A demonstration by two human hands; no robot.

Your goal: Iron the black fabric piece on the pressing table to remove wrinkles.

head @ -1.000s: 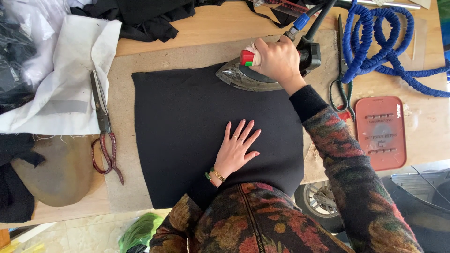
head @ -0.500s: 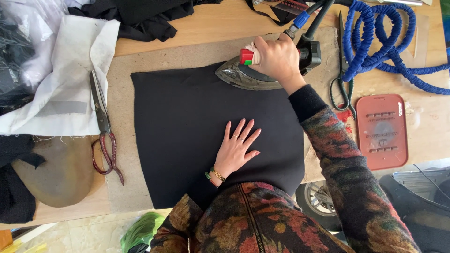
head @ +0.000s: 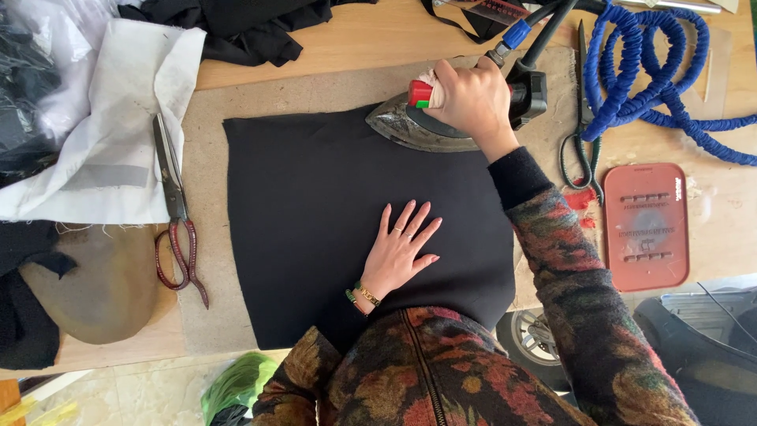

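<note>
Pressing flat at six o'clock, the left hand (head: 398, 252) lay open-fingered on matte black cloth (head: 315, 229) spread over the wooden bench (head: 355, 39). At twelve o'clock the right hand (head: 469, 102) clenched its grip on a dull metal iron (head: 410, 126), long axis crosswise, tip toward nine. A coral rectangular pad (head: 645, 226) lay at three o'clock.

Iron handle: the right hand (head: 471, 101) is covering the grey metal iron's (head: 410, 130) grip.
Blue coiled hose (head: 654, 71): running off the right edge.
</note>
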